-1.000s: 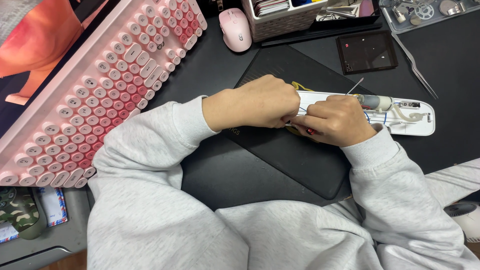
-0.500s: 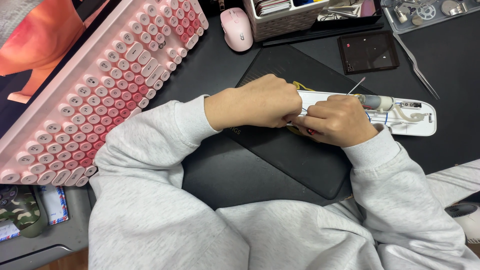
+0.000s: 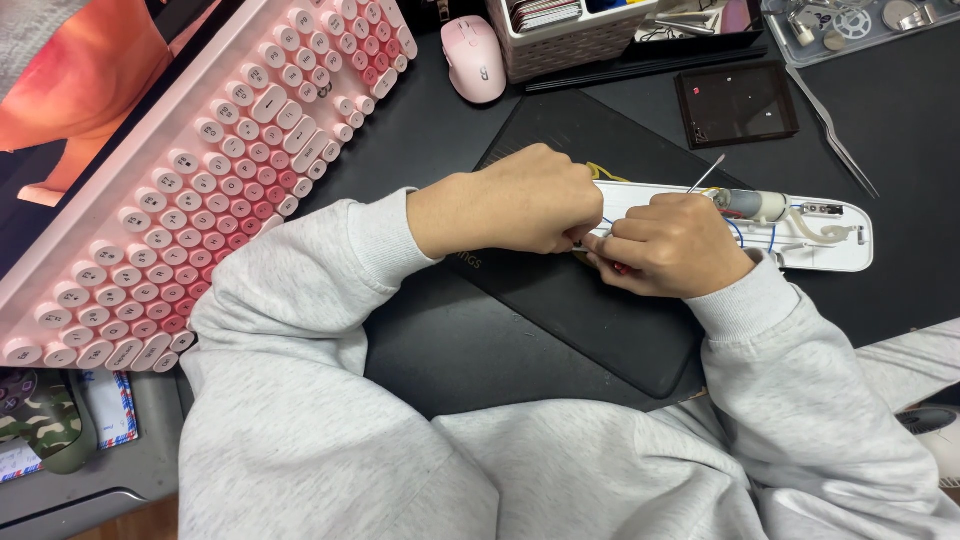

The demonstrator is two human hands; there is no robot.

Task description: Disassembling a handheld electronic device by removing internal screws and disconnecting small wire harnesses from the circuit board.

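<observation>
Two hands are meeting at the centre of the head view, both working over a long white device shell [image 3: 800, 235] that is lying open on the black tabletop [image 3: 900, 130]. Left hand [image 3: 520, 200] is curling into a loose fist at about nine o'clock from the shell, its fingers [image 3: 575, 215] bunching tightly at the shell's near end; what they are pinching is hidden, so I cannot tell. Right hand [image 3: 675, 245] is pressing in just beside it, knuckles touching, fingers [image 3: 610, 250] narrowing down on something small and thin with a hint of red under them, though the item itself is too hidden to name. Blue wires [image 3: 770, 238] and a small grey cylinder [image 3: 745, 203] are showing inside the shell at three o'clock from the right hand, and a thin metal pin [image 3: 705, 175] is sticking up at twelve o'clock. Under both hands a black pad [image 3: 600, 320] is lying. Up at ten o'clock a pink keyboard [image 3: 200, 170] is slanting across, a pink mouse [image 3: 473, 58] is sitting at twelve o'clock, and metal tweezers [image 3: 830, 130] are lying at two o'clock.
</observation>
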